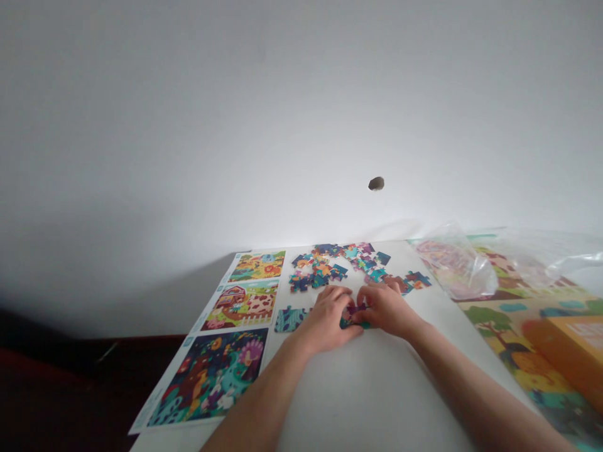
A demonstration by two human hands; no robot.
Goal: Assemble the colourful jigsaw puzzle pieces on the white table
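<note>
Jigsaw pieces (347, 319) lie nearer the table's (377, 389) far edge, under the left hand (328, 319) and right hand (387, 307), fingers bent; whether either grips, I can't tell. Loose pieces (362, 263) scatter beyond; a picture sheet (210, 376) lines the left edge.

Teal/purple puzzle pcs (289, 320) lie flat nr front, multicol. pcs (321, 271) scattered behind.
</note>
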